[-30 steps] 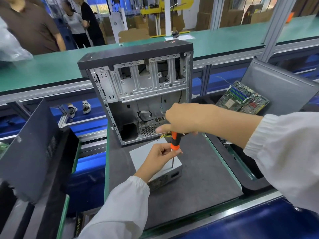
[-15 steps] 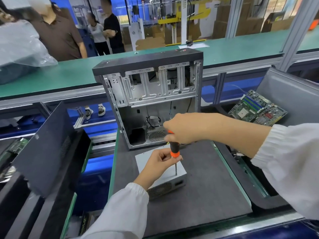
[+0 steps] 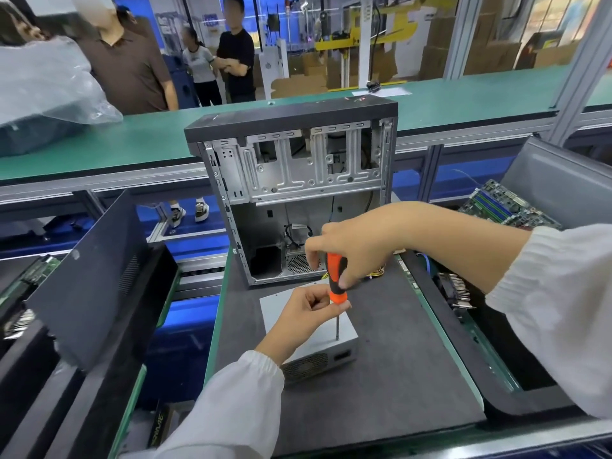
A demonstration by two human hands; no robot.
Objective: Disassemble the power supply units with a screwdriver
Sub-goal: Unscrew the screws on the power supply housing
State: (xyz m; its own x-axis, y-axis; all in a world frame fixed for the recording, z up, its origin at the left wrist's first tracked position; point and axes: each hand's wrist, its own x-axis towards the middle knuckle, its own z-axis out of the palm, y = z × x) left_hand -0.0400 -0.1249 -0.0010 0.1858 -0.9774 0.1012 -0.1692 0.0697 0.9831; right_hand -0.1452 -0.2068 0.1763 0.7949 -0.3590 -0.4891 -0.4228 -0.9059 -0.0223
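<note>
My right hand (image 3: 356,248) grips the screwdriver (image 3: 335,279) handle | left hand (image 3: 306,309) pinches its collar — tip on the power supply unit (image 3: 344,329).

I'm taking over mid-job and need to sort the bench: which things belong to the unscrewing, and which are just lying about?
In the job:
- power supply unit on the grey mat
- screwdriver, tip on the unit's top
- right hand gripping the handle
- left hand pinching at the handle's base

Lying about:
- open computer case
- motherboard
- dark side panel
- plastic bag
</note>
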